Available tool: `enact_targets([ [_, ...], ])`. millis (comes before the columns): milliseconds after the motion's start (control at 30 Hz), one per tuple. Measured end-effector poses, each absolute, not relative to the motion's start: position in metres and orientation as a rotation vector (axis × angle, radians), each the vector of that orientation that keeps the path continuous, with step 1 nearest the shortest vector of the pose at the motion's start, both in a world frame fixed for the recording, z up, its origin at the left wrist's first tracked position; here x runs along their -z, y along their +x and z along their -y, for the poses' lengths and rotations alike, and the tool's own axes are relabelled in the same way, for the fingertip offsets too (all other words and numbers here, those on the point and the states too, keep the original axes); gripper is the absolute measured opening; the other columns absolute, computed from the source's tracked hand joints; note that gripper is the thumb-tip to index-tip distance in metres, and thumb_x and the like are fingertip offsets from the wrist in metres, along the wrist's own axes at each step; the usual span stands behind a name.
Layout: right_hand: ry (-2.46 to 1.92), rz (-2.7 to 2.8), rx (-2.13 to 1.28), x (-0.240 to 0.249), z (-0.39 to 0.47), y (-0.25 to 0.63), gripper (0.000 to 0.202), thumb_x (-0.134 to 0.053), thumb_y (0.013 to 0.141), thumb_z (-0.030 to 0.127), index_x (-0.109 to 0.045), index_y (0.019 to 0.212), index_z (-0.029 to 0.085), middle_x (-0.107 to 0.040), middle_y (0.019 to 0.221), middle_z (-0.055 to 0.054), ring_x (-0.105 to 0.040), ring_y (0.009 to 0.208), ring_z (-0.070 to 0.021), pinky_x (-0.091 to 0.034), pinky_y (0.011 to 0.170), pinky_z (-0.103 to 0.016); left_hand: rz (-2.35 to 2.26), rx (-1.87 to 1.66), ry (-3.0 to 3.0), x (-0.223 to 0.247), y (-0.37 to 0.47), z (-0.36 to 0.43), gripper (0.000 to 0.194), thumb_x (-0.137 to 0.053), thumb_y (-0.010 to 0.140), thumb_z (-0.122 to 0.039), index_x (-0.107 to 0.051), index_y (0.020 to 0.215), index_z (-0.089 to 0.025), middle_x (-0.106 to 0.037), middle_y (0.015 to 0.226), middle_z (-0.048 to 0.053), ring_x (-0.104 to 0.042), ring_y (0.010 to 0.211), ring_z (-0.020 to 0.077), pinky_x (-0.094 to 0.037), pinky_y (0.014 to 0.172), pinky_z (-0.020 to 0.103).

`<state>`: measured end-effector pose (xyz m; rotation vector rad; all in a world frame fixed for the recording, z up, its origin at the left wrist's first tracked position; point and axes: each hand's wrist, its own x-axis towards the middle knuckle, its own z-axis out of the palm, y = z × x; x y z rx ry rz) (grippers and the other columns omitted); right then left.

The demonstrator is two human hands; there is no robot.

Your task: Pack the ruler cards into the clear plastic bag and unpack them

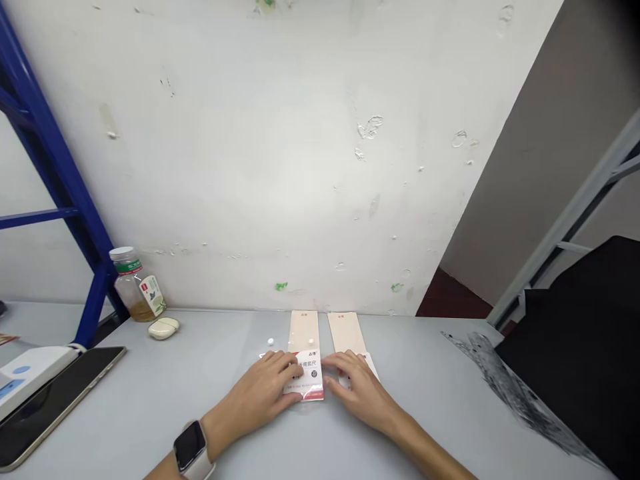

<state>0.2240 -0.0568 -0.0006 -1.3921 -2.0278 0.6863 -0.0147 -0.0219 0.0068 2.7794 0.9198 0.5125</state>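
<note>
A ruler set packet (311, 383), with a white and red printed card in a clear sleeve, lies on the desk in front of me. My left hand (265, 387) grips its left side, fingers over the card and thumb along the lower edge. The fingertips of my right hand (357, 390) are at the packet's right edge, thumb and forefinger apart. Beneath that hand lies a second white card (371, 365), mostly covered. Behind the cards lie two pale beige strips, a left strip (304, 327) and a right strip (346, 331). A white snap button (271, 342) shows on the clear sleeve.
Against the wall, a bottle (140, 287) holds brown liquid, with a cream mouse-like case (163, 328) beside it. A phone or tablet (55, 400) and a white power strip (35, 377) lie at left. Blue frame posts (65, 153) rise there; black fabric (590, 353) hangs at right.
</note>
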Motion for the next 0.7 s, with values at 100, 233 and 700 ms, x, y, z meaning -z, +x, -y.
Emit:
enact_targets([
  [100,-1.396,1.937,-0.843,0.0,0.059,0.223,0.033,-0.052,0.089,0.034,-0.06,0.121,0.029,-0.069,0.108,-0.003,-0.059,0.094,-0.022,-0.043,0.094,-0.042,-0.956,-0.541,2.707,-0.006,-0.016,0.022,0.022,-0.057,0.092,-0.035,-0.059,0.112,-0.026,-0.062,0.115,0.006,-0.058,0.101,0.0246,-0.046,0.088,0.036],
  [233,-1.36,1.9,-0.947,-0.001,0.062,0.219,0.043,-0.054,0.088,0.035,-0.053,0.131,0.03,-0.068,0.112,-0.003,-0.06,0.094,-0.0209,-0.044,0.093,-0.04,-0.968,-0.539,2.673,-0.008,-0.016,0.022,0.024,-0.057,0.092,-0.037,-0.059,0.114,-0.026,-0.062,0.116,0.006,-0.058,0.103,0.0248,-0.046,0.089,0.037],
  [700,-1.172,1.788,-1.229,-0.027,0.065,0.244,0.037,-0.06,0.086,0.047,-0.07,0.116,0.029,-0.063,0.125,-0.007,-0.052,0.118,-0.0283,-0.041,0.099,-0.043,-0.976,-0.855,1.602,-0.003,-0.012,0.011,0.035,-0.055,0.088,-0.054,-0.052,0.105,-0.024,-0.065,0.104,0.005,-0.063,0.092,0.0223,-0.048,0.083,0.035],
])
